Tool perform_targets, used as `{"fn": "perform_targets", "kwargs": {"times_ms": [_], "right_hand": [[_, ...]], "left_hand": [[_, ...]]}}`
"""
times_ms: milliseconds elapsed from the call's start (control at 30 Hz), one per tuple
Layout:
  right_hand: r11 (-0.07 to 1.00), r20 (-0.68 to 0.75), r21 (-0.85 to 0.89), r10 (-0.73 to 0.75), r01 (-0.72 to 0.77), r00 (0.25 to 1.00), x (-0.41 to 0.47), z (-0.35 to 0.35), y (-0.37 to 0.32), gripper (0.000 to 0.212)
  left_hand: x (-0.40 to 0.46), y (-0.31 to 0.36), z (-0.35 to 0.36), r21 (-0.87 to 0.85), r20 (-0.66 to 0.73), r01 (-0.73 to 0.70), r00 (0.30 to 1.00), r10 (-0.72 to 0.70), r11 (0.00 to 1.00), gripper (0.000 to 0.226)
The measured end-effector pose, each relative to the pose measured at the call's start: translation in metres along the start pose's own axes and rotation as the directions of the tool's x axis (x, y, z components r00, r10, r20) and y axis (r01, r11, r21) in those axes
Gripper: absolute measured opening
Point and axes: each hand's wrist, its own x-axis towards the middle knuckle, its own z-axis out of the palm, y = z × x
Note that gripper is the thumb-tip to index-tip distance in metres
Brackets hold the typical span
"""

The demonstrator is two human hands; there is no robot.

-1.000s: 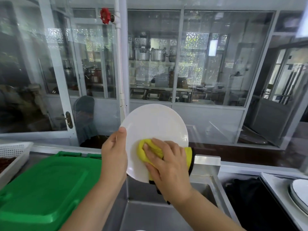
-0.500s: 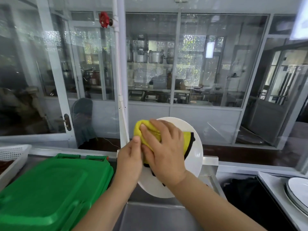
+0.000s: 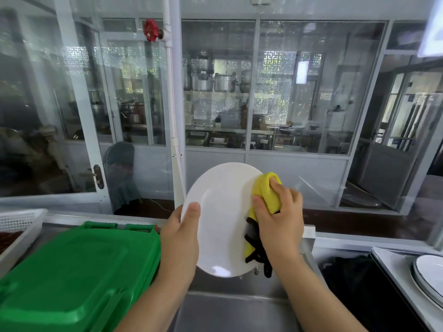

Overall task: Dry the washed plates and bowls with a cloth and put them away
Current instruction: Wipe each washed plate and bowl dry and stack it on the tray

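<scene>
No legible text, label, brand, number or sign anywhere in the head view. Checked: round white ceramic plate (image 3: pixel 223 219), plain face, no mark. Yellow cloth with black trim (image 3: pixel 266 195), no tag readable. Green plastic lidded bin (image 3: pixel 79 271) at lower left, moulded lid, no lettering seen. Red valve handwheel (image 3: pixel 150 29) at upper left, unmarked. Glass panes carry reflections only; items behind them too blurred to read.

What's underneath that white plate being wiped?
Below the white plate lies a steel sink; its basin floor is mostly out of view. The left hand and the right hand with the yellow cloth hold the plate up.
</scene>
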Motion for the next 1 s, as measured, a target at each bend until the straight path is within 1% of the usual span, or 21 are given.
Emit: {"fn": "perform_targets", "kwargs": {"times_ms": [67,133,233,267,333,433,500,567,633,700,733,767,833,900,1000], "right_hand": [[0.999,0.035,-0.025,-0.027,0.027,0.999,0.004,-0.008,0.003,0.045],[0.991,0.076,-0.084,-0.1,0.106,0.992,0.008,-0.017,0.004,0.045],[0.935,0.128,-0.185,-0.282,0.303,0.951,0.014,-0.027,-0.002,0.046],[0.909,0.142,-0.21,-0.337,0.361,0.931,0.016,-0.027,-0.004,0.046],[0.868,0.152,-0.246,-0.404,0.43,0.902,0.017,-0.027,-0.005,0.045],[0.818,0.127,-0.285,-0.485,0.5,0.865,0.021,-0.029,-0.006,0.04],[0.738,0.142,-0.321,-0.582,0.593,0.801,0.023,-0.028,-0.009,0.035],[0.661,0.171,-0.328,-0.661,0.675,0.73,0.024,-0.024,-0.014,0.034],[0.598,0.186,-0.335,-0.716,0.728,0.673,0.026,-0.02,-0.019,0.033],[0.564,0.199,-0.34,-0.739,0.753,0.643,0.029,-0.02,-0.019,0.033],[0.574,0.199,-0.344,-0.729,0.743,0.655,0.03,-0.021,-0.017,0.033],[0.602,0.19,-0.354,-0.703,0.716,0.685,0.032,-0.023,-0.015,0.034],[0.679,0.151,-0.385,-0.622,0.626,0.768,0.03,-0.028,-0.008,0.037],[0.731,0.12,-0.413,-0.548,0.543,0.828,0.021,-0.03,-0.003,0.039],[0.777,0.121,-0.398,-0.483,0.488,0.867,-0.003,-0.025,-0.001,0.042]], "left_hand": [[0.009,0.0,-0.007,0.041,0.157,0.118,0.98,-0.123,0.992,0.01],[0.023,0.004,-0.017,0.132,0.31,0.189,0.925,-0.222,0.973,0.013],[0.041,0.014,-0.019,0.222,0.393,0.199,0.877,-0.274,0.954,0.023],[0.045,0.016,-0.016,0.246,0.397,0.199,0.872,-0.286,0.949,0.03],[0.047,0.019,-0.01,0.294,0.359,0.206,0.881,-0.307,0.933,0.042],[0.046,0.018,-0.006,0.34,0.342,0.107,0.911,-0.229,0.934,0.046],[0.04,0.018,-0.001,0.361,0.335,0.044,0.926,-0.174,0.932,0.048],[0.034,0.017,0.005,0.347,0.313,0.024,0.94,-0.139,0.938,0.062],[0.03,0.019,0.009,0.317,0.308,0.002,0.946,-0.104,0.948,0.071],[0.028,0.021,0.008,0.273,0.305,-0.009,0.949,-0.078,0.962,0.074],[0.028,0.022,0.008,0.245,0.285,-0.005,0.956,-0.067,0.97,0.069],[0.028,0.022,0.006,0.211,0.249,0.0,0.967,-0.054,0.977,0.059],[0.028,0.02,0.004,0.112,0.187,0.021,0.981,-0.042,0.994,0.044],[0.029,0.02,0.002,0.016,0.146,0.024,0.989,-0.026,1.0,0.039],[0.026,0.018,0.002,-0.078,0.1,0.039,0.994,-0.031,0.996,0.034]]}}
